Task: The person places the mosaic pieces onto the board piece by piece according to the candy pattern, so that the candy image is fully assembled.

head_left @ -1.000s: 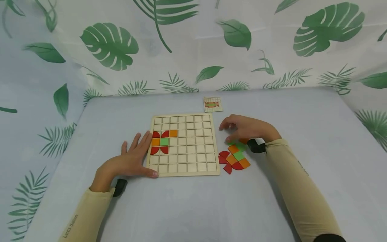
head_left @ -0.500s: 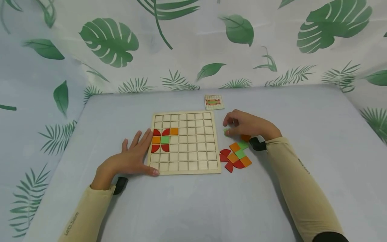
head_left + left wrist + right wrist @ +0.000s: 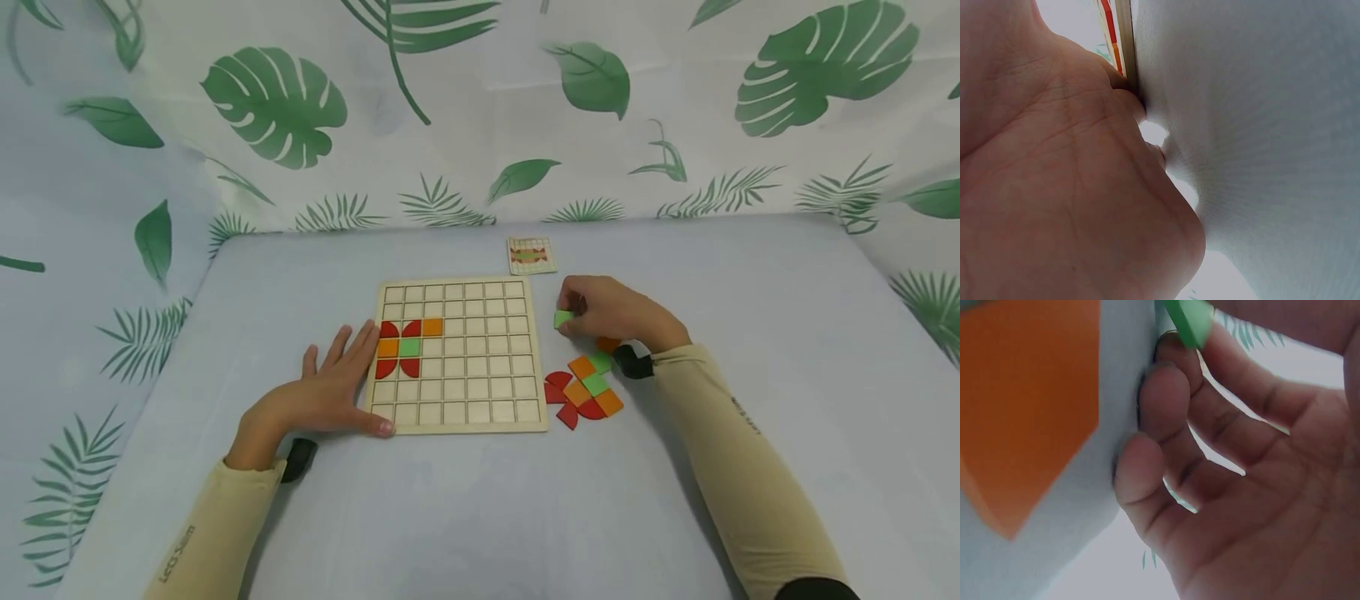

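A square wooden grid board (image 3: 480, 389) lies flat on the table. At its left side sit red quarter-round tiles (image 3: 386, 367), two orange square tiles (image 3: 432, 327) and a green square tile (image 3: 409, 347). My left hand (image 3: 322, 396) rests with spread fingers against the board's left edge, the thumb at the near corner. Right of the board my right hand (image 3: 618, 312) pinches a loose green tile (image 3: 562, 319) between thumb and finger; the right wrist view also shows this green tile (image 3: 1191, 320) at the fingertips.
Beneath the right wrist lies a loose pile of red, orange and green tiles (image 3: 577, 392), close to the board's right edge. A small pattern card (image 3: 531, 255) lies beyond the board's far right corner. A leaf-printed cloth (image 3: 450, 108) hangs behind the table.
My right hand has drawn a green tile away from the pile and now holds it up between its fingers, by the board's right edge. The left hand keeps its place.
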